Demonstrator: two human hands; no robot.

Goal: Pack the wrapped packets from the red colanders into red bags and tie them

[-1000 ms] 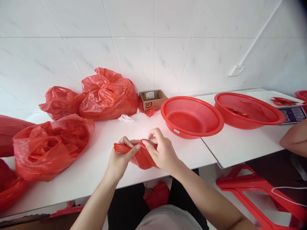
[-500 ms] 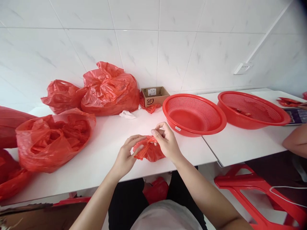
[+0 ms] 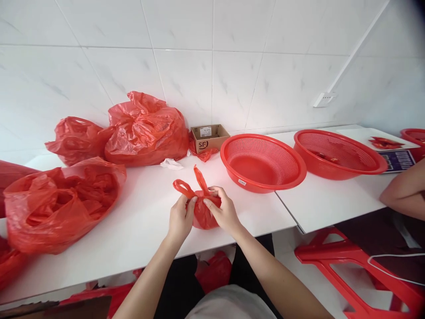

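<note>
A small red plastic bag (image 3: 206,216) rests on the white table near its front edge, its two handle loops standing up. My left hand (image 3: 181,215) is closed on the bag's left side, pinching below the left loop. On the right side, my right hand (image 3: 224,210) pinches the bag's neck between thumb and fingers. Whatever the bag contains is hidden. Beyond my hands lies a crumpled white tissue (image 3: 171,164).
Large red bags (image 3: 148,133) and an open bag (image 3: 66,204) stuffed with red plastic occupy the left. A cardboard box (image 3: 210,144) stands by the wall. Two red baskets, one near (image 3: 264,188) and one farther (image 3: 338,172), stand right, beside a scale (image 3: 398,160) and another person's arm (image 3: 405,188).
The bag was a loose bunch between my hands; now its handle loops stand upright. Both hands have gripped it lower at the neck. The view has shifted slightly.
</note>
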